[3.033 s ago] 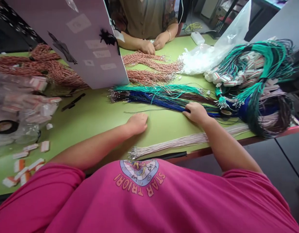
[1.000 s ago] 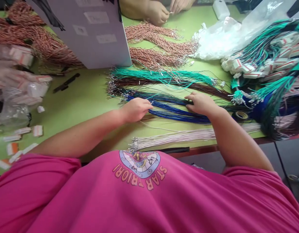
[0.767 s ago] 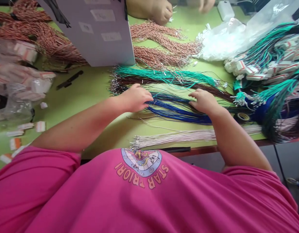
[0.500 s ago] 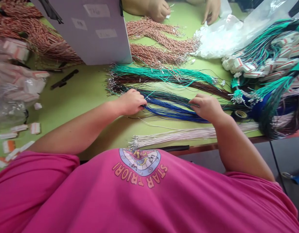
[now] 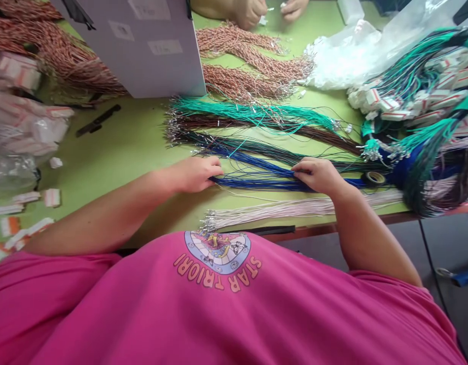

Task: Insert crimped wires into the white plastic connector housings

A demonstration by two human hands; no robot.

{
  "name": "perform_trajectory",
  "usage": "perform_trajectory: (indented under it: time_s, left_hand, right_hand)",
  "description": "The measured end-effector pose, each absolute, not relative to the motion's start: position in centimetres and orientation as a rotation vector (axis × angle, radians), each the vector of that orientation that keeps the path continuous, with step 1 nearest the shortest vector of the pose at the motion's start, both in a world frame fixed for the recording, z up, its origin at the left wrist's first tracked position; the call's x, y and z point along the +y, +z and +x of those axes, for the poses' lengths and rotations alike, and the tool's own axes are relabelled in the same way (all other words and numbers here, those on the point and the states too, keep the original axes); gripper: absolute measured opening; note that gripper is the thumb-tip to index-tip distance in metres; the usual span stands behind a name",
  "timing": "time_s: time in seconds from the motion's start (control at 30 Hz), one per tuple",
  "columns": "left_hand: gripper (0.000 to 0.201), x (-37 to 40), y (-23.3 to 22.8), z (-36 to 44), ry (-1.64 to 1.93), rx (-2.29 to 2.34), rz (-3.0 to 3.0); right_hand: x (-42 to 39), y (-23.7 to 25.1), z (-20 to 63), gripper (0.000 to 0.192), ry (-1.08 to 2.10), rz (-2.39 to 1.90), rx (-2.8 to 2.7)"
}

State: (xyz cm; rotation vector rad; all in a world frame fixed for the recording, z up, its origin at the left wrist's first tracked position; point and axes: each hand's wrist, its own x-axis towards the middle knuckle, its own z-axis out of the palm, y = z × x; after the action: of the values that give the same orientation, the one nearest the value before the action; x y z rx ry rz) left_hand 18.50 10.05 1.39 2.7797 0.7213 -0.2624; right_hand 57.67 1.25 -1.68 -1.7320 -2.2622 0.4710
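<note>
Long blue wires (image 5: 252, 181) lie across the green table in front of me. My left hand (image 5: 201, 174) is closed around them near their left end. Farther right, my right hand (image 5: 317, 175) pinches blue wires between thumb and fingers. Just beyond lie dark green wires (image 5: 272, 147), then brown wires (image 5: 234, 123) and bright green wires (image 5: 287, 117), with metal terminals clustered at their left ends. A bundle of white wires (image 5: 264, 209) rests on the near side, by the table edge.
A grey panel with labels (image 5: 161, 71) stands at the back left. Twisted orange wires (image 5: 252, 81) lie behind. A co-worker's hands (image 5: 252, 11) are at the far side. Tape roll (image 5: 374, 178), bundled wires (image 5: 416, 106) and a plastic bag (image 5: 344, 61) are at right; a black marker-like item (image 5: 99, 121) is left.
My left hand has moved a little left and nearer to me, from the dark green wires' edge onto the blue ones. My right hand has shifted slightly nearer, onto the blue wires.
</note>
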Motion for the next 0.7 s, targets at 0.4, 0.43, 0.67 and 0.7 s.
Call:
perform_trajectory:
  time_s: [0.4,0.43,0.67,0.7]
  left_hand:
    - [0.028,10.0,0.9,17.4,-0.316,0.752,2.738]
    - [0.028,10.0,0.7,17.3,-0.299,0.745,2.732]
    - [0.032,10.3,1.1,16.9,0.217,1.062,2.486]
    - [0.032,10.4,1.4,16.9,0.287,1.143,2.429]
  right_hand:
    - [-0.2,2.5,58.5,0.033,1.308,-1.714,-2.144]
    - [-0.3,2.8,58.6,0.035,1.297,-1.741,-2.13]
    - [-2.1,5.4,62.0,0.039,1.316,-1.588,-1.839]
    - [-2.3,5.4,62.6,0.041,1.227,-1.532,-1.672]
